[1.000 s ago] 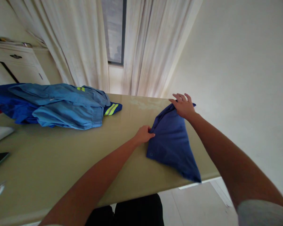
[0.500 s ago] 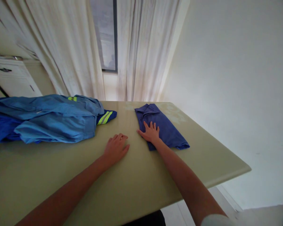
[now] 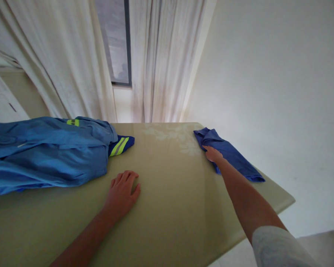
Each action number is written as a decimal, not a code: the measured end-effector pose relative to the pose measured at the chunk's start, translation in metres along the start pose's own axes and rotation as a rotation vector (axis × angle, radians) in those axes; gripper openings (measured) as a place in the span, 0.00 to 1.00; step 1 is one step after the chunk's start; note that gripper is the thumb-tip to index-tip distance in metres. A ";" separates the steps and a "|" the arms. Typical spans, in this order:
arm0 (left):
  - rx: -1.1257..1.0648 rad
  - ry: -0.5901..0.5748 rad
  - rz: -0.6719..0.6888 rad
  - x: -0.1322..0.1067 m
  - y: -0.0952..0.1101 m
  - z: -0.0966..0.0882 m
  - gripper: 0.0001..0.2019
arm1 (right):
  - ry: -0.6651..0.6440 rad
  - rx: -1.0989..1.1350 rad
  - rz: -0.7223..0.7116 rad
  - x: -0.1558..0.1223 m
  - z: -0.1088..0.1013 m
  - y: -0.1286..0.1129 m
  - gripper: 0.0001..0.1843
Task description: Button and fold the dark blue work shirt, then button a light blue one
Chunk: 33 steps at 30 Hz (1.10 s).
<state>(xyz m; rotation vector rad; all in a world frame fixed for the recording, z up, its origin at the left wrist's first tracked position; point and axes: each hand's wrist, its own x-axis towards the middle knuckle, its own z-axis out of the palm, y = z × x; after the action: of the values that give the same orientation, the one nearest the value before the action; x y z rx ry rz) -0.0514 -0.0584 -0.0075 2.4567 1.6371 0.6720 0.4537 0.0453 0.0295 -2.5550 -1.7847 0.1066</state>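
A folded dark blue garment [image 3: 233, 155] lies at the table's far right edge. My right hand [image 3: 213, 154] rests on its near left side, palm down; the fingers are mostly hidden against the cloth. My left hand [image 3: 121, 193] lies flat on the bare beige table top [image 3: 167, 207], fingers together and stretched out, holding nothing. It is just in front of a heap of lighter blue work clothes [image 3: 47, 152] with yellow-green reflective stripes [image 3: 119, 145].
White curtains [image 3: 153, 59] and a window [image 3: 114, 40] stand behind the table's far edge. A plain white wall fills the right side. A white cabinet [image 3: 0, 104] shows at the far left. The table's right corner [image 3: 291, 202] drops to the floor.
The folded dark blue garment has slid from the middle of the table to its far right edge under my right hand. My left hand stays flat on the table. The view has shifted.
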 end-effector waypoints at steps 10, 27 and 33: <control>0.007 -0.020 -0.002 -0.001 0.003 -0.006 0.17 | 0.131 0.061 -0.305 -0.048 0.010 -0.021 0.21; -0.034 -0.010 -0.034 -0.003 -0.001 0.000 0.16 | 0.150 0.213 -0.187 0.086 0.014 -0.121 0.30; -0.032 -0.021 -0.028 -0.004 -0.002 -0.001 0.16 | 0.073 0.044 -0.453 0.060 0.006 -0.121 0.31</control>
<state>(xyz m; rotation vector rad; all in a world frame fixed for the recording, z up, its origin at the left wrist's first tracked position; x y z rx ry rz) -0.0543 -0.0613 -0.0083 2.4053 1.6372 0.6612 0.3603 0.1435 0.0281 -2.0316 -2.2428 0.0419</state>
